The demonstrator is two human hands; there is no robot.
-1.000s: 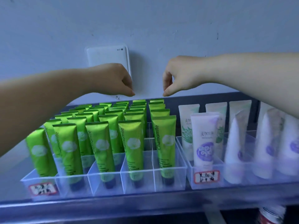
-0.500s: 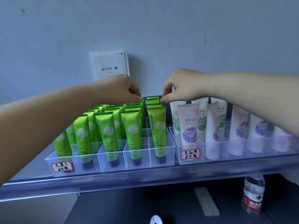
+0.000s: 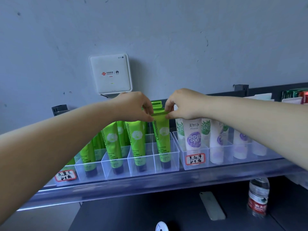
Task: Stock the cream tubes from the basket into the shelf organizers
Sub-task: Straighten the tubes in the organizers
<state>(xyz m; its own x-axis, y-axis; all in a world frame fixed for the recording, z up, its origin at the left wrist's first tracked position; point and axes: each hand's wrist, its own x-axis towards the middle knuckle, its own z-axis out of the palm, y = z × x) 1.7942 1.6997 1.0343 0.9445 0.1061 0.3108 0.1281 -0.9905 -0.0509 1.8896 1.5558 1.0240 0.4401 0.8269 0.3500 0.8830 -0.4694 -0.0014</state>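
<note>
Several green Chamomile cream tubes stand cap-down in a clear divided organizer [image 3: 175, 157] on the shelf. The front tube of the rightmost green row [image 3: 162, 137] has its flat top edge pinched from both sides: my left hand [image 3: 135, 106] holds the left corner and my right hand [image 3: 183, 104] holds the right corner. To the right, a second clear organizer [image 3: 206, 150] holds white tubes with purple and green labels [image 3: 194, 137]. The basket is not in view.
A white WiFi box [image 3: 110, 74] hangs on the grey wall above the shelf. The shelf has a clear front lip [image 3: 150, 185]. Below lie a phone [image 3: 212, 205] and a water bottle [image 3: 258, 195] on a dark surface. More packaged goods [image 3: 295, 95] sit far right.
The view has pulled back and tilted down. Both hands came down from above the rows and now pinch the top of the front right green tube.
</note>
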